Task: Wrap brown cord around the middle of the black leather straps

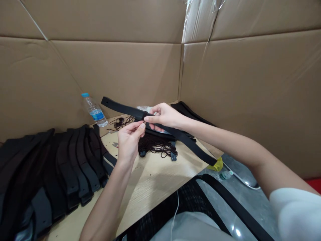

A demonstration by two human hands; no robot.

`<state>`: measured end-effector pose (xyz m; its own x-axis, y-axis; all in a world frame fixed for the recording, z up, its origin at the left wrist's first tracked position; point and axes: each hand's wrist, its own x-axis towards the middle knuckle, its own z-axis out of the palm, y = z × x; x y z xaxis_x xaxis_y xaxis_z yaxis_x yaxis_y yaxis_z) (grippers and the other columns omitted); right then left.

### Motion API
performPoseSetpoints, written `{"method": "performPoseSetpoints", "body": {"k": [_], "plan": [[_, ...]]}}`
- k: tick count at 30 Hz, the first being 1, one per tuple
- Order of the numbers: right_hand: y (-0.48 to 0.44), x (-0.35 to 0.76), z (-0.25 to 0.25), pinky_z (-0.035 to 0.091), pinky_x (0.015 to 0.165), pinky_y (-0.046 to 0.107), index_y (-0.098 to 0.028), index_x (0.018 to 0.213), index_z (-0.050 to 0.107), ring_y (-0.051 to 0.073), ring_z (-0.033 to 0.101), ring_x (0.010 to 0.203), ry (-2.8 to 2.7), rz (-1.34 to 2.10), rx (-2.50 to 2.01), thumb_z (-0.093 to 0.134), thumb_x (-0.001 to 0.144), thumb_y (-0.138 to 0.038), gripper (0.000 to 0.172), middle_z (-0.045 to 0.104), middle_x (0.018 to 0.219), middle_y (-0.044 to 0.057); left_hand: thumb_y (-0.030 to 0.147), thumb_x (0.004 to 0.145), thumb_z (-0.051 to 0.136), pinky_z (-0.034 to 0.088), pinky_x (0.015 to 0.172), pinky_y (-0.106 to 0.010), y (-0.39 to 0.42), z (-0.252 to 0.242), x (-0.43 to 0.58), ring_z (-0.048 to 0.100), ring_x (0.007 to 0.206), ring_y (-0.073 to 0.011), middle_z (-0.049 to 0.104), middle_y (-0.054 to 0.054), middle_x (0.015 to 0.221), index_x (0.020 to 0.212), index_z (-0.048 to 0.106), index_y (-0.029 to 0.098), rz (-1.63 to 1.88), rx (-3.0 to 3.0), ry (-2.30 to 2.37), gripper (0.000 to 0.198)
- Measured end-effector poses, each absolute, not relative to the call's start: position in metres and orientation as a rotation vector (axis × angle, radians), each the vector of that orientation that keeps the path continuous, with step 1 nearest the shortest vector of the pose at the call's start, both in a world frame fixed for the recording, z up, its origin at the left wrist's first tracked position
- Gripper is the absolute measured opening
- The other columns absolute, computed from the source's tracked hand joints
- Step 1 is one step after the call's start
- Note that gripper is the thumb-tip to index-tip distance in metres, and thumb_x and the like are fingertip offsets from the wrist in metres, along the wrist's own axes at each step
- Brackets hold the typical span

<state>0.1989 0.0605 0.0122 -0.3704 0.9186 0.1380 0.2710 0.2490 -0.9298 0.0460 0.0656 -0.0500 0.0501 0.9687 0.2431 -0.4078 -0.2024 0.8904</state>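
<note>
A long, flat, curved black strip point(122, 107) with a hole near its far end is held above the table. Dark cord point(144, 115) is wound around its middle. My right hand point(164, 115) grips the strip at the winding, thumb on top and fingers behind. Just below, my left hand point(130, 135) is closed in a pinch at the cord's end, close to the right thumb. Little of the cord shows between the left fingertips. Beneath the hands lies a bundle of loose dark cord point(157, 145), partly covering another strip point(173, 154).
Many similar black strips point(72, 164) are piled on the table's left. A water bottle point(96, 112) leans by the cardboard wall point(120, 73). Small scissors point(115, 145) and a cord tangle point(121, 123) lie nearby. More strips point(193, 112) rest behind my right forearm.
</note>
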Motion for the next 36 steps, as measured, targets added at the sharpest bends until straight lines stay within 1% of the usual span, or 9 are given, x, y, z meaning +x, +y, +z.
{"method": "performPoseSetpoints", "body": {"k": [4, 11, 16, 22, 25, 28, 29, 32, 36], "plan": [[0.059, 0.199, 0.009, 0.041, 0.037, 0.016, -0.014, 0.065, 0.054, 0.005, 0.050, 0.038, -1.707, 1.285, -0.927, 0.071, 0.083, -0.035, 0.032, 0.059, 0.051, -0.003, 0.024, 0.047, 0.088, 0.037, 0.048, -0.020, 0.068, -0.047, 0.042, 0.047, 0.048, -0.0066, 0.059, 0.002, 0.053, 0.071, 0.072, 0.013, 1.455, 1.105, 0.660, 0.031], [0.056, 0.199, 0.001, 0.041, 0.036, 0.014, -0.013, 0.068, 0.055, 0.004, 0.048, 0.036, -1.559, 1.719, -0.743, 0.069, 0.085, -0.039, 0.034, 0.059, 0.053, -0.004, 0.028, 0.056, 0.088, 0.039, 0.048, -0.020, 0.071, -0.045, 0.033, 0.049, 0.053, -0.0073, 0.060, 0.002, 0.064, 0.086, 0.073, 0.015, 1.392, 1.285, 0.555, 0.036], [0.055, 0.198, -0.009, 0.041, 0.036, 0.013, -0.013, 0.070, 0.056, 0.004, 0.047, 0.036, -1.464, 1.836, -0.691, 0.070, 0.083, -0.043, 0.035, 0.059, 0.054, -0.004, 0.031, 0.056, 0.088, 0.041, 0.048, -0.021, 0.073, -0.047, 0.030, 0.052, 0.054, -0.0094, 0.063, 0.000, 0.066, 0.093, 0.073, 0.016, 1.337, 1.346, 0.516, 0.042], [0.044, 0.205, -0.015, 0.050, 0.042, 0.022, -0.015, 0.091, 0.059, 0.009, 0.056, 0.045, -1.700, 1.554, -0.997, 0.066, 0.082, -0.052, 0.039, 0.064, 0.066, -0.001, 0.029, 0.059, 0.086, 0.042, 0.047, -0.019, 0.080, -0.048, 0.024, 0.052, 0.054, -0.0081, 0.064, -0.001, 0.068, 0.090, 0.073, 0.015, 1.408, 1.369, 0.594, 0.037], [0.032, 0.208, -0.024, 0.052, 0.056, 0.027, -0.017, 0.097, 0.057, 0.012, 0.061, 0.061, -1.870, 1.000, -1.208, 0.070, 0.081, -0.041, 0.032, 0.065, 0.079, 0.001, 0.027, 0.060, 0.085, 0.042, 0.048, -0.017, 0.084, -0.048, 0.020, 0.050, 0.051, -0.0068, 0.061, 0.001, 0.063, 0.088, 0.073, 0.015, 1.498, 1.362, 0.646, 0.033], [0.020, 0.208, -0.035, 0.047, 0.072, 0.032, -0.016, 0.087, 0.059, 0.017, 0.061, 0.079, -1.998, 0.360, -1.369, 0.061, 0.089, -0.032, 0.016, 0.065, 0.087, 0.007, 0.025, 0.058, 0.084, 0.042, 0.047, -0.018, 0.084, -0.048, 0.020, 0.049, 0.050, -0.0068, 0.059, 0.002, 0.059, 0.084, 0.072, 0.014, 1.528, 1.367, 0.705, 0.031], [0.017, 0.207, -0.037, 0.045, 0.072, 0.032, -0.015, 0.081, 0.058, 0.018, 0.060, 0.078, -2.034, 0.247, -1.414, 0.057, 0.092, -0.030, 0.018, 0.065, 0.085, 0.008, 0.024, 0.058, 0.084, 0.042, 0.047, -0.018, 0.083, -0.048, 0.021, 0.049, 0.050, -0.0068, 0.058, 0.003, 0.058, 0.083, 0.072, 0.013, 1.523, 1.362, 0.717, 0.030], [0.013, 0.204, -0.040, 0.038, 0.063, 0.029, -0.017, 0.066, 0.050, 0.014, 0.053, 0.063, -2.083, 0.285, -1.462, 0.049, 0.096, -0.029, 0.033, 0.059, 0.067, 0.003, 0.025, 0.056, 0.085, 0.042, 0.047, -0.018, 0.081, -0.047, 0.024, 0.050, 0.049, -0.0068, 0.058, 0.002, 0.058, 0.080, 0.071, 0.013, 1.478, 1.338, 0.703, 0.030], [0.011, 0.205, -0.037, 0.035, 0.046, 0.022, -0.017, 0.072, 0.053, 0.008, 0.046, 0.043, -1.901, 0.925, -1.349, 0.045, 0.097, -0.037, 0.033, 0.053, 0.058, -0.004, 0.025, 0.052, 0.088, 0.042, 0.046, -0.019, 0.080, -0.043, 0.022, 0.050, 0.048, -0.0067, 0.059, 0.002, 0.056, 0.076, 0.071, 0.013, 1.408, 1.268, 0.647, 0.032]]}}
